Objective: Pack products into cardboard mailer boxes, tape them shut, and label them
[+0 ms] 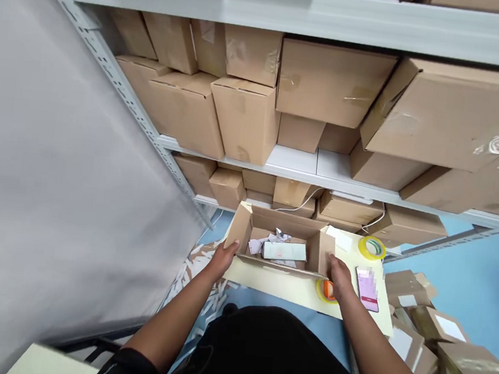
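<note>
An open cardboard box (pixel 238 226) is held between my two hands, over the small cream table. My left hand (pixel 222 258) grips its left end and my right hand (pixel 339 274) grips its right end. Inside lies a slim pale carton (pixel 285 251), with crumpled paper (pixel 276 237) beside and behind it. Close to my right hand on the table is a tape roll (pixel 319 291) with an orange piece (pixel 328 289) at it. Farther right are a phone (pixel 367 288) with a lit screen and a yellow tape roll (pixel 372 248).
Metal shelves (pixel 270 6) packed with cardboard boxes (pixel 243 120) rise in front. A white sheet (pixel 339 238) lies on the cream table (pixel 261 276). Labelled parcels (pixel 445 326) are piled at the right. Paper strips (pixel 214 300) litter the floor at left, by a grey wall (pixel 73 191).
</note>
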Available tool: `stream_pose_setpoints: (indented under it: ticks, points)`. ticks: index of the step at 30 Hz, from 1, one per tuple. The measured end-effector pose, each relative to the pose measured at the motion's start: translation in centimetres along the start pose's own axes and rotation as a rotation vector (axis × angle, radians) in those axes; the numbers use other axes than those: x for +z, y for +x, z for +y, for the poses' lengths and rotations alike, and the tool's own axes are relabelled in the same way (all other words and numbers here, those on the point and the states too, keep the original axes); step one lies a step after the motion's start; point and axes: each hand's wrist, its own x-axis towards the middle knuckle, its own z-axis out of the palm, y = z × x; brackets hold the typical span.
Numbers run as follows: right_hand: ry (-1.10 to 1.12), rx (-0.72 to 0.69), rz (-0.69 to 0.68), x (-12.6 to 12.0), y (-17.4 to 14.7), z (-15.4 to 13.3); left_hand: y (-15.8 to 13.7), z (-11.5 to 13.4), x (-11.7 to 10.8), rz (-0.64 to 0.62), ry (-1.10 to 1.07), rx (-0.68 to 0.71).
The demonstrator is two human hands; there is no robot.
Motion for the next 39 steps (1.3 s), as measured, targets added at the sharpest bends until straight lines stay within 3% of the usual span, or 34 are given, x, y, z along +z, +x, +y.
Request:
stream_pose_setpoints:
  ticks: [4,9,14,17,19,22,25,28,31,35,39]
  points:
    - [0.162,0.082,0.161,-0.7,-1.6,0.0,1.6,0.3,-1.5,-0.040,0.179,0.036]
    - [0.196,-0.004,0.138,-0.3,-4.0,-2.1,1.6,4.0,-2.2,-0.214,0.391,0.303]
    - [0.036,-0.131,-0.053,1.1,-5.0,-4.9,1.3,6.8,-2.3,-0.471,0.547,0.428]
    - [-0.073,-0.229,-0.221,1.2,-5.0,-5.1,1.9,6.4,-2.6,-0.688,0.654,0.477]
    - [-0.117,-0.279,-0.319,1.0,-4.8,-4.4,2.2,5.3,-2.8,-0.735,0.716,0.483]
    - [-0.122,-0.288,-0.341,1.1,-4.2,-2.7,2.0,3.5,-2.6,-0.590,0.756,0.476]
    - [-0.108,-0.319,-0.144,2.0,-3.6,-1.1,1.3,2.4,-1.6,-0.377,0.745,0.433]
    - [-0.161,-0.365,0.060,3.2,-3.0,-0.4,1.1,2.8,-0.4,-0.232,0.733,0.384]
    - [-0.239,-0.357,0.139,4.5,-2.2,0.0,2.6,4.7,0.8,-0.144,0.783,0.455]
    - [-0.255,-0.336,0.132,5.8,-1.5,1.1,6.2,8.4,2.8,-0.147,0.929,0.658]
    - [-0.243,-0.355,0.126,6.2,-1.4,2.1,7.8,10.2,4.1,-0.264,1.041,0.656]
